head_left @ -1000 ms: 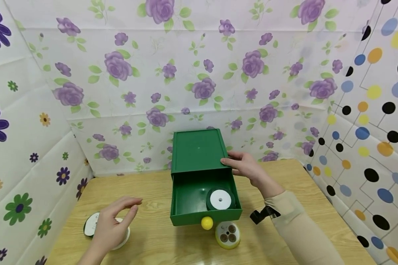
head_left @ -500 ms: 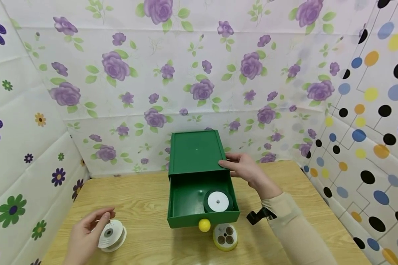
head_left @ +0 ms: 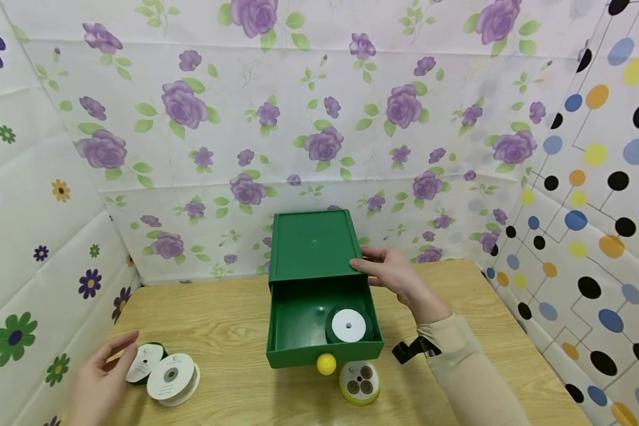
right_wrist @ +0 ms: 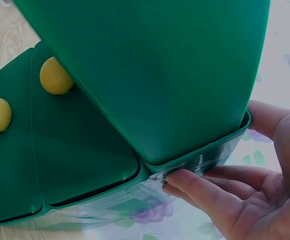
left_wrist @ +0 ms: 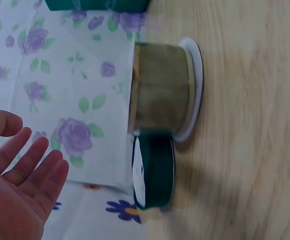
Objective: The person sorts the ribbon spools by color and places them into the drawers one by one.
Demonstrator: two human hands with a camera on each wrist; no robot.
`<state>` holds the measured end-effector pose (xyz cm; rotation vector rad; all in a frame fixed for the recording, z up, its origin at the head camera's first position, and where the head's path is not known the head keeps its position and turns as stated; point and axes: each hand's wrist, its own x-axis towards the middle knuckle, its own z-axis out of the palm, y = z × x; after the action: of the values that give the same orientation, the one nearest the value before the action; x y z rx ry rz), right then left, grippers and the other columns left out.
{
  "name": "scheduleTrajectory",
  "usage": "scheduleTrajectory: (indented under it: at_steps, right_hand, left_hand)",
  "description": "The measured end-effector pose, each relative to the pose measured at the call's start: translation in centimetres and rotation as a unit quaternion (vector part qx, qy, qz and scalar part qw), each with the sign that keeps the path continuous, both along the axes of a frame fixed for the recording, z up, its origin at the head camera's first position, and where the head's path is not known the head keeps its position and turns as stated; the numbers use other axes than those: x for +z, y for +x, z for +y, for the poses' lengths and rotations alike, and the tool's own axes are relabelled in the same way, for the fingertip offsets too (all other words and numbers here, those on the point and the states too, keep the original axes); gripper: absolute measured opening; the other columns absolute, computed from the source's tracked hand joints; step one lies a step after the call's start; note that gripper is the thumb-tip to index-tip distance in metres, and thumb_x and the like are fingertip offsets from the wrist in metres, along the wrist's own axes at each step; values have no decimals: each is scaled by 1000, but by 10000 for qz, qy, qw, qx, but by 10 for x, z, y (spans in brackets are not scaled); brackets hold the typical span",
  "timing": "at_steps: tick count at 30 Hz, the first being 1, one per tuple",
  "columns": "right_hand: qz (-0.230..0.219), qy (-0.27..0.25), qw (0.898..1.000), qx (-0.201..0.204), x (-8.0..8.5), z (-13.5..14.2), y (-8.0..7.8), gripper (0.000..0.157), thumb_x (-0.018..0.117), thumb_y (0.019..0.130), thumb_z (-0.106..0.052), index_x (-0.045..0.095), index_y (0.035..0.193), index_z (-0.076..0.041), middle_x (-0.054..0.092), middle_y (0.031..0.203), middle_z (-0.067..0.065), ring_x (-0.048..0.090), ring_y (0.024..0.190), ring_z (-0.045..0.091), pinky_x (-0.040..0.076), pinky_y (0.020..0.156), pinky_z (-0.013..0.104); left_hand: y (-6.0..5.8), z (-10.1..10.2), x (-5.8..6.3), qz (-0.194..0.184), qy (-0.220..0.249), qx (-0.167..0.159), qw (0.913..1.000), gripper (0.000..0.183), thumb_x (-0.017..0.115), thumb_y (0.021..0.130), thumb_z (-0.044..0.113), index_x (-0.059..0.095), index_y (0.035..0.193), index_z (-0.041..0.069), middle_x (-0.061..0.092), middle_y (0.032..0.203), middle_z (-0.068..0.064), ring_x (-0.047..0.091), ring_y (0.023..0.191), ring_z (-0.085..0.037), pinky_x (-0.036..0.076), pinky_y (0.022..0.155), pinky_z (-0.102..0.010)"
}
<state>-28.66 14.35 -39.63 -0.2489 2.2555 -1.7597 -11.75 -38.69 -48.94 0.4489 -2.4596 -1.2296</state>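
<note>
Beside my left hand [head_left: 98, 378] stand two ribbon spools on the table. One is a white-flanged spool [head_left: 171, 377], wound with olive ribbon in the left wrist view; the dark green ribbon spool [left_wrist: 160, 170] touches or nearly meets it. My left hand holds nothing, its fingers loosely bent. My right hand [head_left: 391, 275] grips the right side of a green drawer cabinet [head_left: 314, 245], thumb over the top edge and fingers against the taped side. Its top drawer [head_left: 298, 322] is pulled out, with a white-faced dark green spool [head_left: 348, 325] inside at the right.
A yellow knob [head_left: 326, 364] sticks out from the drawer front. A yellow-rimmed spool [head_left: 359, 383] lies just before it on the wooden table [head_left: 229, 331]. Lower drawers with yellow knobs [right_wrist: 56, 76] are closed. Flowered cloth [head_left: 218, 148] hangs behind the cabinet.
My left hand has moved left, away from over the spools, uncovering both. My right hand has kept its grip on the cabinet. The view has shifted slightly.
</note>
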Motion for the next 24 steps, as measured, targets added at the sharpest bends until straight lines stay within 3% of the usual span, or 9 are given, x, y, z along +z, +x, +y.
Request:
scheduleTrajectory:
  at_steps: [2, 5, 8, 10, 12, 15, 21, 24]
  right_hand:
    - [-18, -25, 10000, -10, 0, 0, 1, 78, 76, 102, -32, 41, 161, 5, 43, 163, 27, 51, 144, 41, 55, 108, 49]
    - [-26, -61, 10000, -25, -1, 0, 1, 78, 77, 102, -31, 41, 161, 5, 44, 162, 26, 51, 144, 41, 54, 108, 50]
    - [-17, -84, 10000, -10, -1, 0, 1, 78, 77, 102, -31, 41, 161, 5, 44, 162, 26, 51, 144, 41, 54, 109, 50]
    - [-13, -86, 10000, -14, -1, 0, 1, 77, 77, 102, -30, 41, 161, 6, 44, 162, 26, 51, 144, 41, 54, 109, 51]
    - [-5, -78, 10000, -13, -1, 0, 1, 77, 76, 102, -30, 41, 161, 6, 44, 162, 26, 51, 144, 42, 54, 109, 51]
    - [-13, -60, 10000, -24, -1, 0, 1, 77, 77, 102, -31, 42, 161, 5, 45, 162, 25, 51, 144, 41, 54, 109, 50]
    - [-40, -87, 9999, -47, -2, -1, -1, 76, 77, 102, -31, 43, 160, 3, 44, 163, 24, 51, 145, 40, 54, 109, 49]
    - [-35, -77, 10000, -51, -2, 0, 0, 75, 77, 102, -30, 43, 160, 4, 44, 163, 25, 51, 145, 41, 54, 109, 49]
  left_hand:
    - [0, -7, -1, -53, -62, 48, 10000, 43, 61, 111, 29, 65, 141, -2, 57, 112, 34, 43, 101, 22, 43, 77, -2]
    - [0, -17, -4, -46, -378, -66, 9993, 41, 64, 109, 22, 65, 141, -3, 69, 124, 9, 46, 102, 18, 44, 76, -2]
    - [-2, -29, -9, -65, -1114, -565, 9922, 41, 69, 103, 9, 63, 142, -4, 64, 139, -22, 57, 117, -8, 48, 76, -7]
    - [-4, -38, -13, -121, -1573, -1009, 9823, 49, 73, 97, 2, 60, 144, -5, 57, 144, -33, 57, 124, -34, 57, 86, -24]
    - [-6, -47, -18, -235, -1936, -1443, 9701, 60, 76, 91, -1, 56, 147, -5, 51, 147, -36, 51, 126, -56, 58, 94, -49]
    - [-8, -57, -25, -327, -2151, -1946, 9565, 74, 81, 81, -4, 51, 149, -8, 42, 151, -40, 45, 128, -65, 45, 92, -81]
    - [-11, -64, -39, -124, -2596, -2503, 9326, 88, 92, 65, -3, 55, 145, -6, 43, 149, -40, 47, 126, -65, 45, 90, -83]
    - [-13, -63, -40, -377, -2716, -2608, 9256, 88, 96, 65, 2, 57, 144, -2, 46, 147, -38, 48, 126, -63, 45, 92, -82]
